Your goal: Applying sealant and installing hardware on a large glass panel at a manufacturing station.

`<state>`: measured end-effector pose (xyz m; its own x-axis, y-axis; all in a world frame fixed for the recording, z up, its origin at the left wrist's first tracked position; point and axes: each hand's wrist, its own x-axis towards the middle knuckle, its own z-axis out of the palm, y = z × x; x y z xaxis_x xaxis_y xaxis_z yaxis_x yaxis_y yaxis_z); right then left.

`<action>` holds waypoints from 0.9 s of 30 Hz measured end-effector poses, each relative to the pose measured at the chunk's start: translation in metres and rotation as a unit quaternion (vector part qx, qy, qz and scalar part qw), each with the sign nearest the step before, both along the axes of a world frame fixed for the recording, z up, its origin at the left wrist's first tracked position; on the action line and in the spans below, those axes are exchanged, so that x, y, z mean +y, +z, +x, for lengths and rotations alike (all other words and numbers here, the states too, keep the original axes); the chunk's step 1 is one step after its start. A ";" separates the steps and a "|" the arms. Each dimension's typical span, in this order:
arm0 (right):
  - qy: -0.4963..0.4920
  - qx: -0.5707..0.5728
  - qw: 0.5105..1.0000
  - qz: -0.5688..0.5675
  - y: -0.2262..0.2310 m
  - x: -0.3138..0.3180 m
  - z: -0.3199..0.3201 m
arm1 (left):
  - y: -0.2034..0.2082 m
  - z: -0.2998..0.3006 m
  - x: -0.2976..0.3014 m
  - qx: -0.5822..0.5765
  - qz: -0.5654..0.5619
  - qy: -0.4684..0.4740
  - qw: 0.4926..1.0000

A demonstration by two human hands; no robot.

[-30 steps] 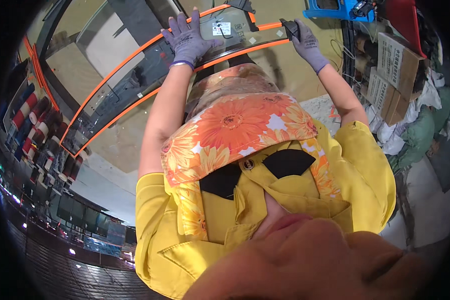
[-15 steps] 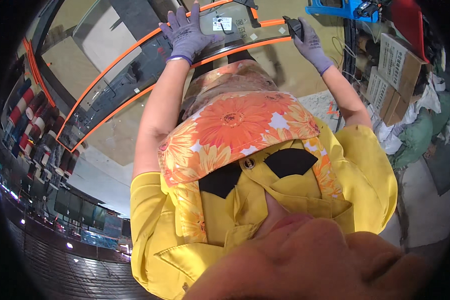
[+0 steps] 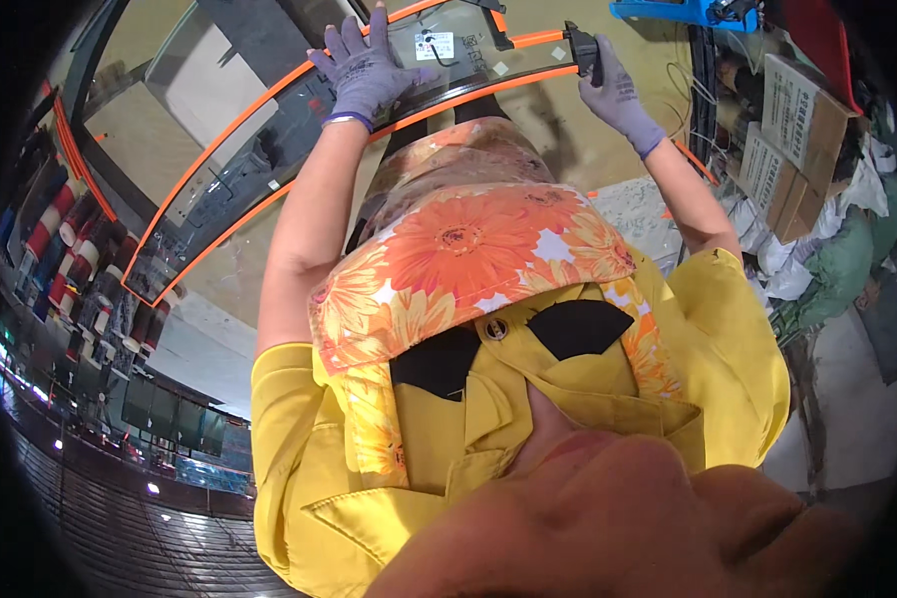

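Across the front of me lies a long, curved, dark-tinted glass panel (image 3: 244, 159) with bright orange edging (image 3: 201, 159) along its long sides. My left hand (image 3: 367, 80), in a grey-purple glove, rests on the panel with its fingers spread, left of a small white label (image 3: 435, 46). A black plastic piece (image 3: 584, 50) sits at the panel's right end. My gloved right hand (image 3: 616, 98) is closed around that piece from the right; part of the grip is hidden.
Several rolls of tape (image 3: 65, 244) and orange strips (image 3: 78, 164) are at far left. On the right stand cardboard boxes (image 3: 792, 125), white bags (image 3: 792, 269) and a green sack (image 3: 847, 269). A blue plastic object (image 3: 668, 12) is at the back right.
The view has shifted slightly. Both hands stay on the panel and its black end piece. More of an orange strip shows beside my right wrist.
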<state>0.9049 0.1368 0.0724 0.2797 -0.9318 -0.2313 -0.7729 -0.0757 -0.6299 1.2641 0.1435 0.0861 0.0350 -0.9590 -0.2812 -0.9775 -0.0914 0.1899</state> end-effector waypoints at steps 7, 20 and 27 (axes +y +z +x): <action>-0.037 -0.036 0.997 0.056 -0.006 -0.019 0.016 | 0.000 0.021 -0.004 -0.037 0.036 -0.019 0.998; -0.253 -0.222 0.940 0.054 -0.029 -0.046 -0.035 | 0.018 -0.083 0.001 0.135 -0.127 -0.224 0.957; -0.386 -0.444 0.787 0.186 -0.038 -0.081 -0.008 | 0.008 -0.093 0.001 0.091 -0.110 -0.224 0.964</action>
